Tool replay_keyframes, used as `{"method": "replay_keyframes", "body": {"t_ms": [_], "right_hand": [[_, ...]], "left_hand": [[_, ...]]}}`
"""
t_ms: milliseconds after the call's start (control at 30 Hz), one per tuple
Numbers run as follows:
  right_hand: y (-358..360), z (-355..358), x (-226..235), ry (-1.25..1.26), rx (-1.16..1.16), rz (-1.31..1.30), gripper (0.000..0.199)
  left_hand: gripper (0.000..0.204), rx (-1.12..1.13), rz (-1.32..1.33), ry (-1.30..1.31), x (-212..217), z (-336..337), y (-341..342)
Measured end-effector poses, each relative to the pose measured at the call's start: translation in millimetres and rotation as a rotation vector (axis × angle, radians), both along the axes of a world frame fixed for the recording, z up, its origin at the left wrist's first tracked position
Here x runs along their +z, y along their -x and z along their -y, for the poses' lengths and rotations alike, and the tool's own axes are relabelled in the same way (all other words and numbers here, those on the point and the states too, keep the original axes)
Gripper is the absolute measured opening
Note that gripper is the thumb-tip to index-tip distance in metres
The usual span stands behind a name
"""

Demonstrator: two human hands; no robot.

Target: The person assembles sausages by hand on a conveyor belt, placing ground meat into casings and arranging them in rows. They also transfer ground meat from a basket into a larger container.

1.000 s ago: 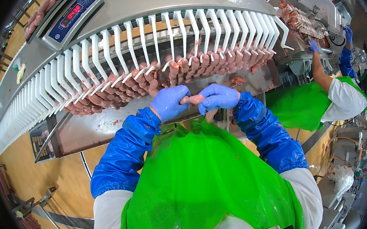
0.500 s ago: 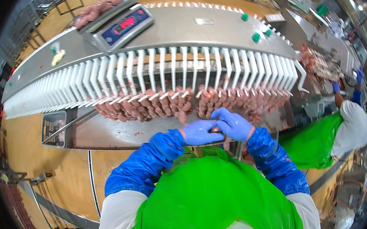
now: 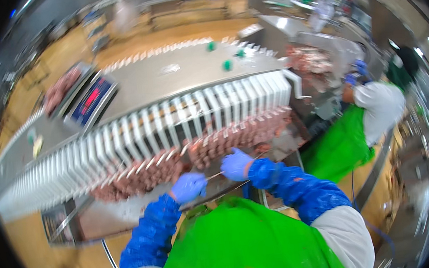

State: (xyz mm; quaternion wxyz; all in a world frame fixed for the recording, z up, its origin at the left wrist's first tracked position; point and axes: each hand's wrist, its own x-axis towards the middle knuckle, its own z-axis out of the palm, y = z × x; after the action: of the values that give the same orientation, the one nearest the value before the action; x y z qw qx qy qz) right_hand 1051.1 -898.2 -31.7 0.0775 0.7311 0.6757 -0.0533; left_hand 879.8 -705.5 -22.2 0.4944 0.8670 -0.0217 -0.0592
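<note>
Both hands wear purple-blue gloves over the metal tray. My left hand (image 3: pixel 189 187) is closed on one end of a thin, pale strand (image 3: pixel 214 176), perhaps a casing or string. The other end runs into my right hand (image 3: pixel 235 164), also closed, with its index finger raised near the hanging links. Just beyond the hands, linked sausages (image 3: pixel 240 138) hang in dense loops from a row of white hooks (image 3: pixel 168 130). More sausages (image 3: pixel 139 179) hang further left, past a small gap. What lies inside each fist is hidden, and motion blurs the picture.
A scale (image 3: pixel 91 101) with sausages in its pan stands on the steel tabletop (image 3: pixel 143 74) behind the hooks. Small green objects (image 3: pixel 227 65) lie there too. Below the links runs a metal tray (image 3: pixel 114 214). At right, a co-worker in a green apron (image 3: pixel 341 148) works near a meat pile (image 3: pixel 310 64).
The view has swung to the right. My hands, together around something reddish before, have drawn apart, and a thin strand now stretches between them.
</note>
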Motion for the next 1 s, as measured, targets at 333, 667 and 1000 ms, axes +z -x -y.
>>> {"method": "replay_keyframes", "body": {"t_ms": [333,667,1000], "right_hand": [[-14.5,-16.4,-66.8,-0.221,-0.494,-0.211,0.028],[-51.3,3.8,-94.1,-0.062,-0.532,0.161,0.026],[-77.7,4.5,-162.3,-0.278,-0.621,-0.431,0.028]], "left_hand": [[0.031,0.079,-0.036,0.142,-40.4,10.8,-12.2],[0.032,0.168,-0.131,0.369,-8.7,31.7,-5.5],[0.031,0.066,0.055,0.183,-2.9,32.6,7.1]]}}
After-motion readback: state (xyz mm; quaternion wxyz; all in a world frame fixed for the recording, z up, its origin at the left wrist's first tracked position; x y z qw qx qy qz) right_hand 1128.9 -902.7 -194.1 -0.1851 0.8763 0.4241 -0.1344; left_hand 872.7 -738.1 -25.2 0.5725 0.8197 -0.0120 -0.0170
